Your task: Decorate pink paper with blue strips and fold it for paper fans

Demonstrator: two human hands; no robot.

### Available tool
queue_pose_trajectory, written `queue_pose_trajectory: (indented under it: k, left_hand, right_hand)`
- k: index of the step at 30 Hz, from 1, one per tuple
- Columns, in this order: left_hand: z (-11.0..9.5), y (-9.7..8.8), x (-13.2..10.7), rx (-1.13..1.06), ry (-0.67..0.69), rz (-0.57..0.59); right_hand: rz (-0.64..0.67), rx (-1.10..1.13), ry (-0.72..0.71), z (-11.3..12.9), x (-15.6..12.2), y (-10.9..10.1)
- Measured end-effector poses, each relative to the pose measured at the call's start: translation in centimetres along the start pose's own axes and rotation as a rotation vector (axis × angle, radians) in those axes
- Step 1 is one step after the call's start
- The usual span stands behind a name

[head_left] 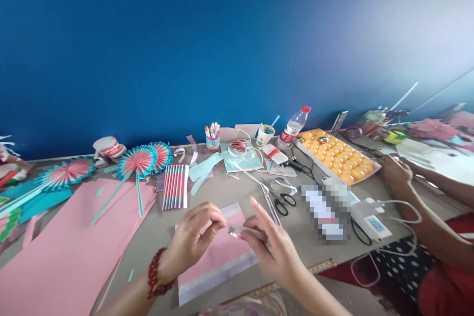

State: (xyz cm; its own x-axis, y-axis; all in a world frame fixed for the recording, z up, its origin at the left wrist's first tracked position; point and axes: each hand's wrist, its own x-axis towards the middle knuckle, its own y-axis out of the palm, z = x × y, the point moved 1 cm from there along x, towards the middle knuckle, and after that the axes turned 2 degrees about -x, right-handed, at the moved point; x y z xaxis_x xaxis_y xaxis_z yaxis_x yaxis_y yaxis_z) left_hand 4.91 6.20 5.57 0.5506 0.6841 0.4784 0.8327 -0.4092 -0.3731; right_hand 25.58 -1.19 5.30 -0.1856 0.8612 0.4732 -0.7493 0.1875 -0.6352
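My left hand (196,239), with a red bead bracelet on the wrist, has its fingers pinched together on one end of a thin clear strip (242,230). My right hand (272,247) grips the other end, its forefinger pointing up. Both hands hover over a pink sheet with a white edge (218,264) at the table's front. Black-handled scissors (283,202) lie just beyond my right hand.
Pink paper sheets (66,256) and pink-and-teal paper fans (138,160) lie at the left, folded striped paper (176,186) near them. A tray of orange balls (338,155), a water bottle (294,127), cups and tape rolls stand at the back. Another person's arm (418,202) reaches in at the right.
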Motion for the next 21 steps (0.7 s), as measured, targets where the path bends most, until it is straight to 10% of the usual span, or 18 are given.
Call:
queue_pose_trajectory:
  k: [10, 15, 21]
  left_hand:
    - [3.6, -0.2, -1.9, -0.245, -0.615, -0.155]
    - [4.6, -2.7, -3.7, -0.162, -0.612, -0.251]
    - [3.6, -4.4, -6.0, 0.158, -0.574, -0.182]
  right_hand:
    - [0.075, 0.139, 0.031, -1.1, 1.6, -0.3]
    - [-0.194, -0.261, -0.053, -5.8, 4.6, -1.1]
    - [-0.039, -0.599, -0.051, -12.2, 7.1, 2.8]
